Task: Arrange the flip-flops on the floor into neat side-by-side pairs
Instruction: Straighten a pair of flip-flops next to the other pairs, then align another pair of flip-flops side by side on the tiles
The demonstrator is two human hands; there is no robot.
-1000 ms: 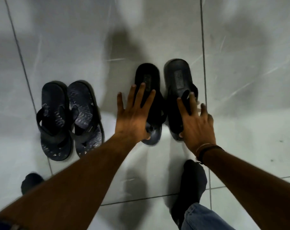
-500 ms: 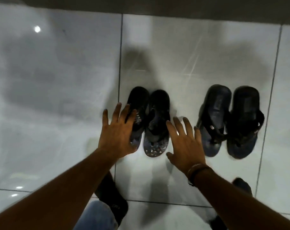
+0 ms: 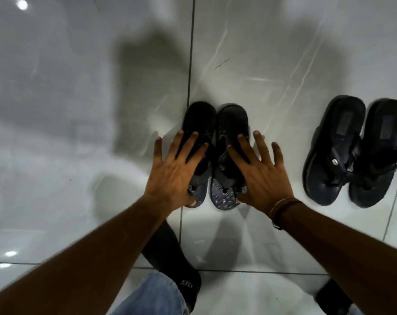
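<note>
Where the head camera looks down at the pale tiled floor, two pairs of flip-flops lie side by side. The patterned pair sits mid-frame: its left flip-flop and right flip-flop run lengthwise away from the person, rounded heel ends far, toe ends near, inner edges touching or nearly so. A dark grout line runs along the outer edge of the left one, close to parallel with both soles.

The left hand lies flat over the left flip-flop, fingers spread and straight, thumb tucked at the near toe end. The right hand lies likewise over the right flip-flop, fingers fanned, some reaching past its outer edge onto tile. Neither hand is curled around anything; whether the palms press down or only hover is hard to tell through the blur. A band circles the right wrist.

The dark pair lies well apart to the right, also paired closely, long axes tilted slightly so the heels lean right; its outer sole nears the frame edge.

Bare tile opens wide to the left and beyond the heels, with a clear strip between the pairs. Nearer, a dark sock and denim hem stand just behind the patterned pair's toes.
</note>
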